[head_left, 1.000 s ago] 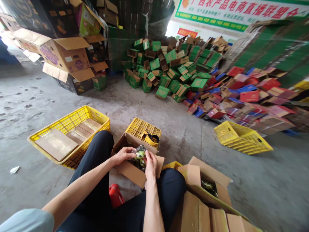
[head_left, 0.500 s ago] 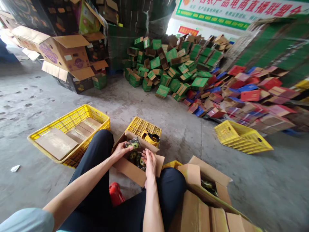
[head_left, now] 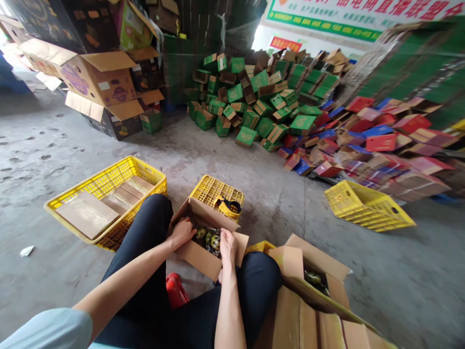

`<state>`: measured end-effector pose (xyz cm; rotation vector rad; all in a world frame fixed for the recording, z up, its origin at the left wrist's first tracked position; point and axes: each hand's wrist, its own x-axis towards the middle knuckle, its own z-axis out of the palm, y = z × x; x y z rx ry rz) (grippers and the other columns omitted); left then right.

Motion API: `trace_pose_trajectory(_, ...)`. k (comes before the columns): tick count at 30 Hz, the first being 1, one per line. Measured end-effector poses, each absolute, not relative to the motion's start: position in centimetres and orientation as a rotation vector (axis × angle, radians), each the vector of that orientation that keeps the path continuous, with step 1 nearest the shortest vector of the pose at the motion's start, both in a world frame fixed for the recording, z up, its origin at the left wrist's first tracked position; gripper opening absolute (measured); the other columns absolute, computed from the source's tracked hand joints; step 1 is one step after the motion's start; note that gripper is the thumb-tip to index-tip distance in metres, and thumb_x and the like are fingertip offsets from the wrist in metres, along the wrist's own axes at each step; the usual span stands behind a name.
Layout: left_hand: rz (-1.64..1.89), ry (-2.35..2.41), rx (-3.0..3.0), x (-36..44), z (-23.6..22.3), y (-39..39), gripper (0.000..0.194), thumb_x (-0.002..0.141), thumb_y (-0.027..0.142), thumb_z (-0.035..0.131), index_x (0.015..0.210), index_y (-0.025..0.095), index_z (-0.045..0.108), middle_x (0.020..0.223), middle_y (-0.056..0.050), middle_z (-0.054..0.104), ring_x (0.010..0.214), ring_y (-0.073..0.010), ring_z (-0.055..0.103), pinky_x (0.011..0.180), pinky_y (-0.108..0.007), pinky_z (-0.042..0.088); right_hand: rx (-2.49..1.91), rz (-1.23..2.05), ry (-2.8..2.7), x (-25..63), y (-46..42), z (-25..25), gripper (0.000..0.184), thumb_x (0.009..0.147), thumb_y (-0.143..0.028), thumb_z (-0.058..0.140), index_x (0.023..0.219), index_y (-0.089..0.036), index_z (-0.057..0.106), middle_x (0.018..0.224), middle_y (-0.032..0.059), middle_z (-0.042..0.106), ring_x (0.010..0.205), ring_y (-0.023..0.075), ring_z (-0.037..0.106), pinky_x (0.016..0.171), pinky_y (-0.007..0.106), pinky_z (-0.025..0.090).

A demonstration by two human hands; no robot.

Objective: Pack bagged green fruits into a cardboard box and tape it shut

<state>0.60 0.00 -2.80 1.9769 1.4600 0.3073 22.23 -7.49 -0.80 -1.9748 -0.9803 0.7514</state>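
Note:
An open cardboard box [head_left: 198,257] rests between my knees, with dark, glossy packets of green fruit [head_left: 208,238] inside. My left hand [head_left: 181,230] reaches into the box's left side, fingers curled down onto the packets. My right hand [head_left: 227,244] is at the box's right side, fingers bent down into it. What the fingertips grip is hidden by the box walls. A yellow tape dispenser [head_left: 228,207] lies on an upturned yellow crate [head_left: 212,190] just behind the box.
A yellow crate [head_left: 69,196] holding flat cardboard sits at my left. Open cartons [head_left: 314,276] stand at my right knee, a red thing [head_left: 175,290] under my leg. Another yellow crate [head_left: 366,208] lies to the right. Piles of green [head_left: 254,97] and red-blue small boxes [head_left: 374,143] fill the back.
A second ago both hands held a packet of fruit above the box. They have lowered it into the box and now both hands are down inside.

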Motion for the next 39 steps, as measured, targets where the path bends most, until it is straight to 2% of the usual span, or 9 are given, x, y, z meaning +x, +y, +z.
trace_pose_trajectory(3, 0.232, 1.455, 1.979, 0.5, -3.0, 0.1, 0.020, 0.091, 0.029, 0.072, 0.096, 0.012, 0.082, 0.111, -0.021, 0.075, 0.113, -0.0369, 0.071, 0.104, -0.041, 0.049, -2.016, 0.761, -1.073, 22.0, -7.7, -0.7, 0.029, 0.090, -0.021, 0.055, 0.102, -0.021, 0.082, 0.119, 0.0113, 0.081, 0.120, 0.0265, 0.073, 0.111, 0.035, 0.051)
trace_pose_trajectory(9, 0.282, 1.360, 1.978, 0.2, -2.9, 0.2, 0.045, 0.095, 0.023, 0.062, 0.139, 0.013, 0.070, 0.135, -0.020, 0.071, 0.125, -0.0352, 0.068, 0.106, -0.040, 0.049, -2.032, 0.793, -1.124, 20.6, -8.0, -0.6, 0.026, 0.079, -0.008, 0.064, 0.096, -0.017, 0.082, 0.118, 0.0165, 0.080, 0.128, 0.0319, 0.068, 0.117, 0.039, 0.045)
trace_pose_trajectory(17, 0.398, 1.173, 1.888, 0.0, -2.8, 0.3, 0.042, 0.094, 0.034, 0.065, 0.132, 0.020, 0.077, 0.132, -0.012, 0.076, 0.125, -0.0342, 0.069, 0.105, -0.038, 0.051, -1.848, 0.892, -0.990, 20.2, -8.0, 0.2, 0.012, 0.070, -0.015, 0.071, 0.073, -0.024, 0.078, 0.091, 0.0089, 0.082, 0.103, 0.0326, 0.075, 0.109, 0.046, 0.051)
trace_pose_trajectory(19, 0.445, 1.130, 1.862, 0.0, -2.7, 0.3, 0.046, 0.095, 0.038, 0.065, 0.135, 0.018, 0.075, 0.135, -0.013, 0.075, 0.126, -0.0340, 0.069, 0.106, -0.039, 0.051, -1.756, 0.926, -0.916, 20.5, -7.9, 0.6, 0.011, 0.071, -0.025, 0.074, 0.081, -0.024, 0.079, 0.094, 0.0078, 0.082, 0.101, 0.0311, 0.075, 0.104, 0.045, 0.054)
trace_pose_trajectory(22, 0.563, 1.000, 1.736, 0.3, -2.1, 0.2, 0.063, 0.095, 0.049, 0.068, 0.147, 0.015, 0.065, 0.145, -0.016, 0.068, 0.129, -0.0338, 0.067, 0.107, -0.040, 0.052, -1.590, 1.008, -0.792, 20.7, -7.9, 1.2, 0.029, 0.073, -0.041, 0.076, 0.096, -0.023, 0.078, 0.103, 0.0081, 0.082, 0.098, 0.0277, 0.076, 0.092, 0.042, 0.061)
trace_pose_trajectory(25, 0.654, 0.792, 1.428, 0.5, -1.2, -0.2, 0.079, 0.088, 0.058, 0.078, 0.151, 0.014, 0.061, 0.145, -0.018, 0.068, 0.125, -0.0343, 0.068, 0.103, -0.040, 0.054, -1.444, 1.084, -0.699, 20.4, -8.1, 1.7, 0.036, 0.072, -0.046, 0.079, 0.099, -0.024, 0.073, 0.106, 0.0077, 0.080, 0.097, 0.0252, 0.077, 0.087, 0.039, 0.063)
trace_pose_trajectory(29, 0.626, 0.647, 1.106, 0.8, -0.1, -0.8, 0.074, 0.083, 0.058, 0.085, 0.140, 0.013, 0.069, 0.126, -0.016, 0.076, 0.107, -0.0288, 0.074, 0.090, -0.034, 0.057, -1.318, 1.138, -0.639, 19.7, -8.2, 2.4, 0.045, 0.072, -0.044, 0.081, 0.113, -0.028, 0.069, 0.119, 0.0060, 0.078, 0.109, 0.0247, 0.075, 0.086, 0.035, 0.063)
trace_pose_trajectory(33, 0.673, 0.616, 0.978, 1.0, 0.4, -1.0, 0.075, 0.077, 0.053, 0.092, 0.138, 0.013, 0.071, 0.124, -0.016, 0.076, 0.100, -0.0259, 0.074, 0.087, -0.032, 0.056, -1.391, 1.132, -0.768, 19.5, -8.2, 3.1, 0.058, 0.085, -0.053, 0.068, 0.137, -0.028, 0.064, 0.144, 0.0101, 0.069, 0.128, 0.0276, 0.068, 0.092, 0.036, 0.063)
trace_pose_trajectory(39, 0.684, 0.615, 0.927, 0.8, 0.6, -0.7, 0.075, 0.074, 0.049, 0.095, 0.137, 0.014, 0.073, 0.123, -0.014, 0.078, 0.100, -0.0257, 0.075, 0.091, -0.033, 0.055, -1.428, 1.152, -0.820, 19.5, -8.2, 3.1, 0.053, 0.089, -0.058, 0.063, 0.126, -0.023, 0.073, 0.141, 0.0134, 0.071, 0.122, 0.0302, 0.071, 0.088, 0.039, 0.065)
